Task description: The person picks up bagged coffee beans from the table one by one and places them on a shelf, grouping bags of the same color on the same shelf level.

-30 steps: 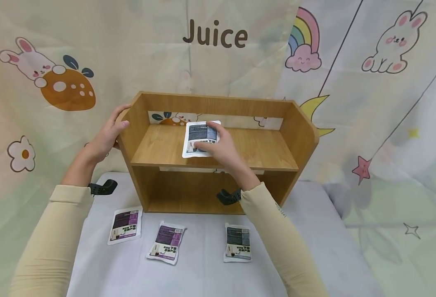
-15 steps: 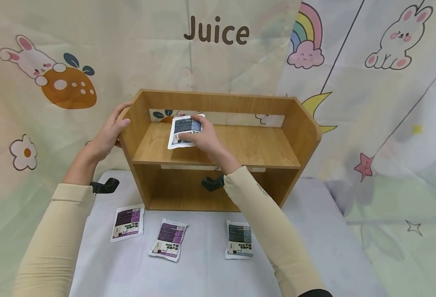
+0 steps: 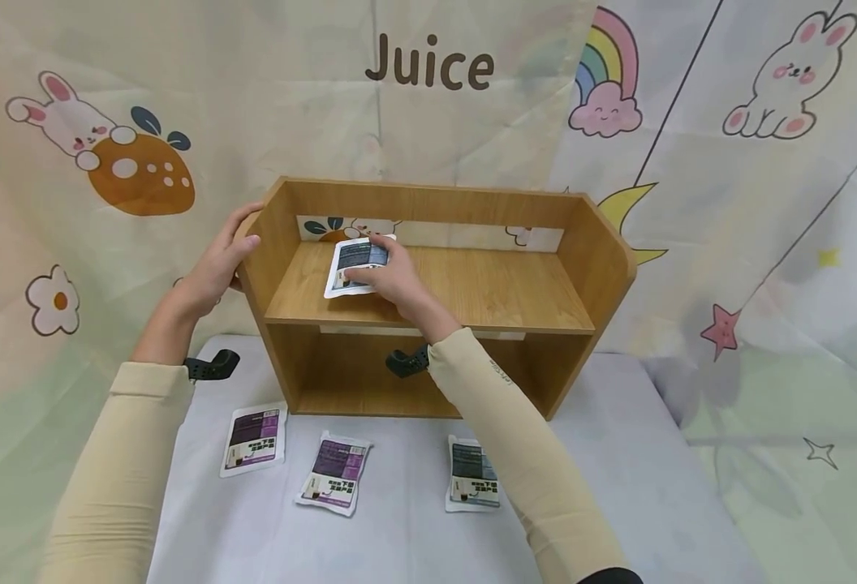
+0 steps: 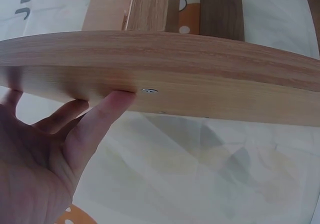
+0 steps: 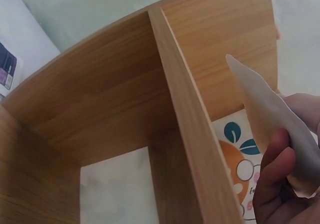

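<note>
A wooden two-tier shelf (image 3: 545, 308) stands on a white table. My left hand (image 3: 217, 264) rests against the outside of its left side panel (image 4: 165, 84), fingers straight along the wood. My right hand (image 3: 392, 276) pinches a white packet with a dark grey label (image 3: 351, 261) over the left part of the upper shelf board, thumb on one face and fingers on the other. In the right wrist view the packet (image 5: 265, 109) shows edge-on, tilted, near the left side panel and the back opening.
Three more packets lie on the white table (image 3: 618, 487) in front of the shelf: two purple-labelled ones (image 3: 251, 439) (image 3: 334, 473) and one grey-labelled one (image 3: 474, 485), partly under my right sleeve. A cartoon-printed curtain hangs behind.
My right hand has carried the grey-labelled packet leftward and toward the back along the upper shelf board. The left hand has stayed on the side panel.
</note>
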{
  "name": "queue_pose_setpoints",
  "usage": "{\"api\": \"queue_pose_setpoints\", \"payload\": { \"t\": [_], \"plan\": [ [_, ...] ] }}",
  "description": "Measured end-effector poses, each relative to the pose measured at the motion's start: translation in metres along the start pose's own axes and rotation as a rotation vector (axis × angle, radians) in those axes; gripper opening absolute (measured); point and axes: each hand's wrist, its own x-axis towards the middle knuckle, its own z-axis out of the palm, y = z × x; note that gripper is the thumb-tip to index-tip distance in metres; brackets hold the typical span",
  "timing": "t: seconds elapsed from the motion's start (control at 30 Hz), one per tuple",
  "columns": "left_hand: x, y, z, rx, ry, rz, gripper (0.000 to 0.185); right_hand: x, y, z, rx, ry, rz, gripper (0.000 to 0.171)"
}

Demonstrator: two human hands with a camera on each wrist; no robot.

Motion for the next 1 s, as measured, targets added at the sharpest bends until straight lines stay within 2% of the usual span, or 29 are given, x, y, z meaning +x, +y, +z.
{"api": "queue_pose_setpoints", "payload": {
  "t": [0.27, 0.43, 0.6, 0.73, 1.0],
  "plan": [
    [-0.002, -0.003, -0.005, 0.010, 0.006, -0.006, 0.058, 0.005, 0.007, 0.007, -0.007, 0.019, 0.010, 0.078],
    [-0.009, -0.007, -0.005, 0.016, 0.010, -0.024, 0.058, 0.004, 0.013, 0.010, -0.019, 0.000, 0.033, 0.079],
    [-0.007, -0.006, -0.001, 0.009, -0.012, -0.017, 0.058, 0.004, 0.017, 0.005, -0.039, 0.016, 0.012, 0.076],
    [-0.002, -0.001, 0.000, 0.011, -0.010, -0.005, 0.058, 0.005, 0.012, -0.002, -0.085, -0.003, -0.004, 0.074],
    [-0.003, -0.002, -0.001, 0.013, -0.013, -0.014, 0.057, 0.004, 0.010, -0.010, -0.167, -0.061, 0.042, 0.074]
  ]
}}
